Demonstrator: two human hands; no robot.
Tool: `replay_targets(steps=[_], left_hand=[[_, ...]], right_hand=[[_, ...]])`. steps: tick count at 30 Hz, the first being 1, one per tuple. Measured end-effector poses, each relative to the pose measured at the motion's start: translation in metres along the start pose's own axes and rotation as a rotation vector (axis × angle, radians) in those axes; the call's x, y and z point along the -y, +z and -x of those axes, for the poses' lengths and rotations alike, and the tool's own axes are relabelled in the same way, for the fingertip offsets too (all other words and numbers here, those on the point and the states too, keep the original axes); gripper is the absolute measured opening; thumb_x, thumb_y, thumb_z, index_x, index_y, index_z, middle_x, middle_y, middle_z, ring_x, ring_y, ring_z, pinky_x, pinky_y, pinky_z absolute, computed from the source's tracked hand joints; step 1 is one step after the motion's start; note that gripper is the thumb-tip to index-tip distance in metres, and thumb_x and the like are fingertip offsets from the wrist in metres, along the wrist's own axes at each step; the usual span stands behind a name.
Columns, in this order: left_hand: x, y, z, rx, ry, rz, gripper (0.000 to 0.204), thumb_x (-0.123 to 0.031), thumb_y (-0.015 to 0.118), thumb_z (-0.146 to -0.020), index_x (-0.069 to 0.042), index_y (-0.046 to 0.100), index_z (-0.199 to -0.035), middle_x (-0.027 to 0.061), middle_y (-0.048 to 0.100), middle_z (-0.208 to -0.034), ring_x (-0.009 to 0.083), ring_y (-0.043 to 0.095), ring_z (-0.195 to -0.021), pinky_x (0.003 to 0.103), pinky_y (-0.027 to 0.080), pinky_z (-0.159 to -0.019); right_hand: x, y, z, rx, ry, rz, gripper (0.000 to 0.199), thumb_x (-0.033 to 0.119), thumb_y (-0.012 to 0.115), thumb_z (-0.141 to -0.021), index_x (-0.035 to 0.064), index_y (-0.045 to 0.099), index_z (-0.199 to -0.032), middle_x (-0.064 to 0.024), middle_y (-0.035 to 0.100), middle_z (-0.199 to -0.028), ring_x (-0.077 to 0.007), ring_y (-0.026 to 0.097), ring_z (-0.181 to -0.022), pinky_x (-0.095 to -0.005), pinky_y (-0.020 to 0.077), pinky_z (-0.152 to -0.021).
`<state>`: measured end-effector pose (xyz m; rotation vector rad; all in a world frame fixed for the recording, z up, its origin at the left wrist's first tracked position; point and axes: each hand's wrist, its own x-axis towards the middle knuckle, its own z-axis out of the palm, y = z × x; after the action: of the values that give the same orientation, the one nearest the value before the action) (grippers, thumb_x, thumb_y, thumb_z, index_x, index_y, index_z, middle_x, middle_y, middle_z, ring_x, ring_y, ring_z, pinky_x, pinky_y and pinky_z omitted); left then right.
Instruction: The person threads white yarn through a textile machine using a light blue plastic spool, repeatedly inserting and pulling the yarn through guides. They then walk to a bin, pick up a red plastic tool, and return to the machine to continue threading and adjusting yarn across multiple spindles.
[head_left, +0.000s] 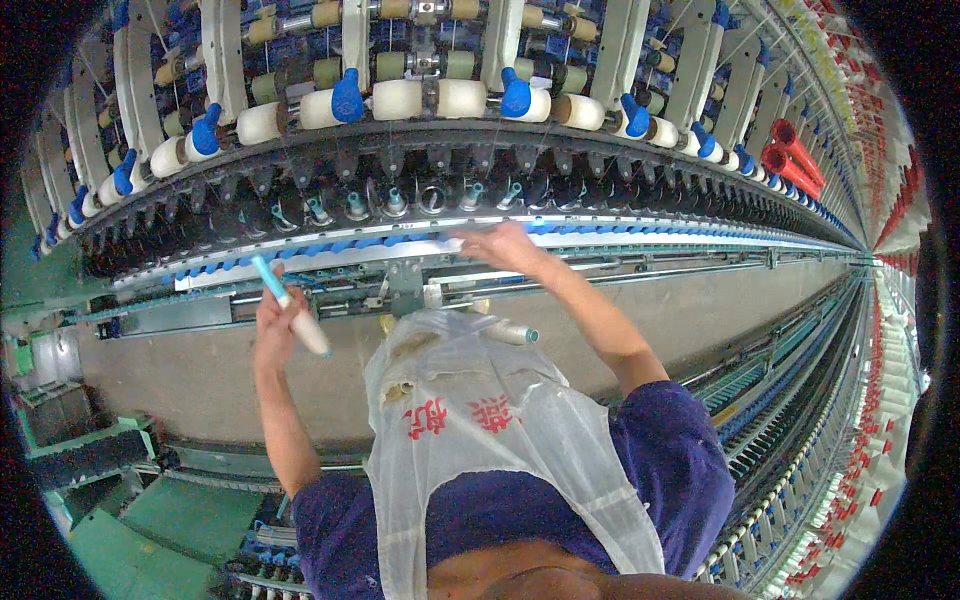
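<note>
Long spinning machine frame (440,130) fills the far side, curving left to right, with rows of white roving rollers (400,98) and blue clips (347,95) along its top. Below them a dark row of spindle positions (390,195), then a white and blue rail (620,235) running off to the far right. Two red tubes (790,150) sit at the far right on the frame. Grey floor aisle (200,370) lies between the machine and the person. Green machine parts (150,500) at near left. More frames with red and white bobbins (880,400) line the right edge.

Person wears a dark blue shirt (680,450) and a translucent white plastic bag (480,420) hung at the chest, open at top, a white bobbin with teal tip (512,331) poking out of it.

Left hand (275,320) raised at left, fingers closed around a white yarn bobbin with teal tube end (290,305), held tilted, teal tip pointing up and far-left, just in front of the rail.

Right hand (500,245) reaches to the rail at centre, fingers on or at the rail edge; cannot tell if it grips anything.
</note>
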<state>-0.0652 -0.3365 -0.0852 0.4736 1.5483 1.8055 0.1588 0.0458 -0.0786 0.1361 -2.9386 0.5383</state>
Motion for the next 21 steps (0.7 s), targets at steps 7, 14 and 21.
replay_targets(steps=[7, 14, 21], left_hand=[[0.053, -0.019, -0.035, -0.467, -0.043, 0.326, 0.028, -0.033, 0.043, -0.098, -0.008, 0.047, -0.111, 0.0053, 0.051, -0.082, 0.0159, 0.051, -0.074, 0.034, 0.044, -0.064], [0.069, -0.001, -0.059, -0.312, 0.623, -1.104, 0.023, -0.007, 0.057, -0.089, -0.001, 0.051, -0.11, 0.0122, 0.057, -0.085, 0.0256, 0.056, -0.066, 0.032, 0.046, -0.062], [-0.006, 0.142, -0.051, 0.0, 0.469, -0.289, 0.027, 0.003, 0.054, -0.087, -0.002, 0.054, -0.113, 0.0102, 0.06, -0.114, 0.0205, 0.06, -0.1, 0.032, 0.047, -0.087]], right_hand=[[0.013, 0.083, -0.054, -0.098, 0.496, -0.057, 0.031, 0.03, 0.055, -0.089, 0.0157, 0.06, -0.116, -0.0163, 0.064, -0.07, -0.0334, 0.063, -0.063, -0.0458, 0.048, -0.055], [0.004, 0.101, -0.055, -0.152, 0.638, 0.185, 0.016, 0.015, 0.056, -0.079, 0.0133, 0.06, -0.094, -0.014, 0.061, -0.058, -0.0333, 0.063, -0.056, -0.046, 0.0489, -0.05], [0.011, 0.04, -0.088, -0.403, 0.761, -0.436, 0.025, 0.027, 0.066, -0.083, 0.003, 0.066, -0.09, -0.0095, 0.061, -0.058, -0.0178, 0.061, -0.052, -0.032, 0.0488, -0.052]])
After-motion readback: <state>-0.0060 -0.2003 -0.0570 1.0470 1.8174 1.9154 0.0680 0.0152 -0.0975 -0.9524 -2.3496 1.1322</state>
